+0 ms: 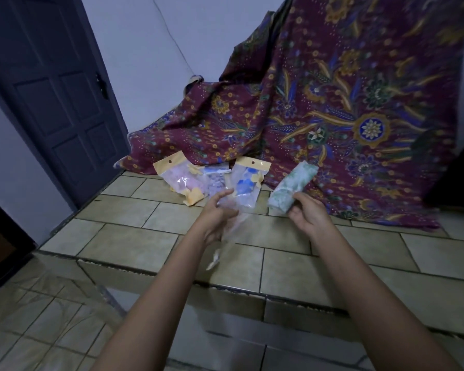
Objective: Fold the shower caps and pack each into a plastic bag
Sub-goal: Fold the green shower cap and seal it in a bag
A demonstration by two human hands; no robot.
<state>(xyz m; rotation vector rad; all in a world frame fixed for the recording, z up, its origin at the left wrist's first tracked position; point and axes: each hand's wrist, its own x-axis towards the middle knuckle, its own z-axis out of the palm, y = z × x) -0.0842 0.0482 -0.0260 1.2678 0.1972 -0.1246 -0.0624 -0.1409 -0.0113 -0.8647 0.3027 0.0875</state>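
Left hand: the left hand (217, 211) grips the empty bag (229, 228), a clear, motion-blurred film hanging down from the fingers; how the fingers lie on it is too blurred to tell.
Right hand: the right hand (306, 218) is clamped round the near end of the shower cap (292, 187), to the right of the empty bag.
Shower cap: a green-printed roll, already folded, off the surface, near the empty bag but not touching it.
Long axis: it runs from the right hand up and away, tilted rightward, so the far end points away from the empty bag.
Key relation: the roll probably has to swing leftward and end-first toward the bag's mouth; which end of the bag is open cannot be told.
Packed bags: two filled ones (182, 180) (245, 183) lie just behind the empty bag on the tiled ledge (145, 218).
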